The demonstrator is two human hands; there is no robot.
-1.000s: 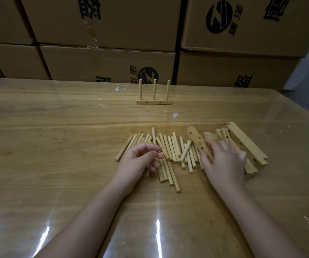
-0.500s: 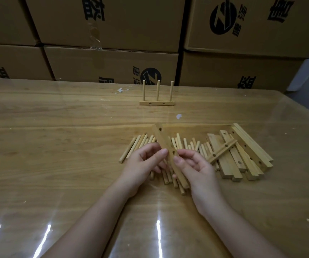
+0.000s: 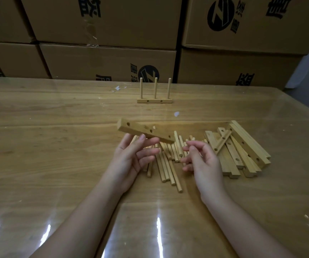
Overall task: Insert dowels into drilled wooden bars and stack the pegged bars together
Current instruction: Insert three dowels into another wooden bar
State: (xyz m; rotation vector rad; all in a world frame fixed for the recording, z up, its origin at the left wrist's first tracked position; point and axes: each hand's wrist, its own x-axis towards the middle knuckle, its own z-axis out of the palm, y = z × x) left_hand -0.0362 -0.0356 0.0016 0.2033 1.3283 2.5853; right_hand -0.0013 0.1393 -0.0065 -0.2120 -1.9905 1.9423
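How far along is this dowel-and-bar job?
Early days. Done: one pegged bar stands at the far side of the table with three upright dowels. In hand: the left hand holds a drilled bar above the loose dowels; the right hand is empty. Left: that dowel pile and the bar heap, no stacking yet.

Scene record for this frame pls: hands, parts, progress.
left hand: pinches a drilled bar, held above the loose dowels
right hand: fingers loosely curled, nothing seen in it
drilled bar: tilted, visible holes empty
loose dowels: pile lying on the table, under both hands
spare bars: heap to the right of the dowels
pegged bar: far side, three dowels upright
progress: held bar not yet pegged
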